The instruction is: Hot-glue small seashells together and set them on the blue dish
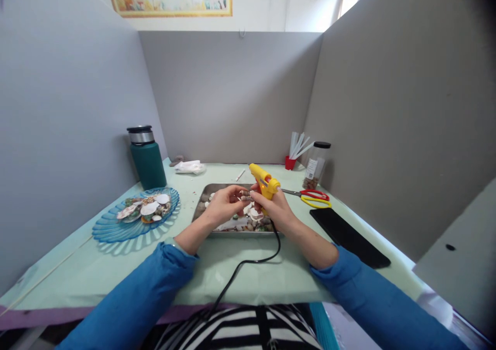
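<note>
My left hand [223, 205] is closed in a pinch on a small banded piece that looks like a shell [245, 196]. In my right hand [278, 209] is a yellow hot glue gun [265, 178], tilted with its nozzle pointing up and away to the left. The right thumb and fingertips meet the shell beside the left fingertips. Both hands are above a metal tray [240, 234] that holds shells, pebbles and white pieces, partly hidden by my hands. From the gun's grip a black cord [251, 261] runs down over the table's front edge.
A blue scalloped plate [101, 231] of shells and a green bottle [147, 164] are at left. On the right are scissors [315, 199], a black phone-like slab [349, 238], a jar [315, 166] and a red cup [290, 163] of glue sticks. Grey partitions [232, 96] enclose the table.
</note>
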{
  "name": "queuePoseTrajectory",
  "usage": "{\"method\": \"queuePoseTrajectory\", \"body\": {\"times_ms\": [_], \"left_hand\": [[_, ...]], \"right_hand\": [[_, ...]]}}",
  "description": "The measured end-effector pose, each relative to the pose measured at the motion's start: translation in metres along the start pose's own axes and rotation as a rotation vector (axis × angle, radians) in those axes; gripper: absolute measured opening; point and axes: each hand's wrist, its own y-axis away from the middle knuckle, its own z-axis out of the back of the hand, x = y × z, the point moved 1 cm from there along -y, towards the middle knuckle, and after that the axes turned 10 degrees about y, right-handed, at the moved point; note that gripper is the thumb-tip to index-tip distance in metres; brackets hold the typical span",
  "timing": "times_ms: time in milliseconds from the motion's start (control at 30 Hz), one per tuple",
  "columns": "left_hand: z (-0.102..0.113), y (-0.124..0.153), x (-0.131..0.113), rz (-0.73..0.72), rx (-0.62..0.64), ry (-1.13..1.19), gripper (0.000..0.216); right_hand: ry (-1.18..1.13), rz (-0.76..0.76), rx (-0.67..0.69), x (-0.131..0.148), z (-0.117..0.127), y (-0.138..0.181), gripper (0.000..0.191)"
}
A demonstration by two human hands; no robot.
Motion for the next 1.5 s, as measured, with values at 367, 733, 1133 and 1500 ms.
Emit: {"method": "queuePoseTrajectory", "body": {"times_ms": [367,733,1133,1500], "left_hand": [[0.000,0.001,-0.005,0.052,-0.012,-0.022,0.034],[-0.003,0.003,-0.013,0.069,-0.039,0.178,0.037],[0.003,0.004,-0.008,0.120,0.029,0.273,0.038],[0.004,0.003,-0.006,0.143,0.026,0.318,0.039]], "right_hand": [[-0.109,-0.136,0.058,0.003,-0.001,0.002,0.032],[-0.131,-0.097,0.076,0.002,0.000,0.001,0.031],[0.119,0.079,-0.001,-0.004,0.002,-0.001,0.025],[0.176,0.108,-0.059,-0.007,0.002,-0.002,0.027]]}}
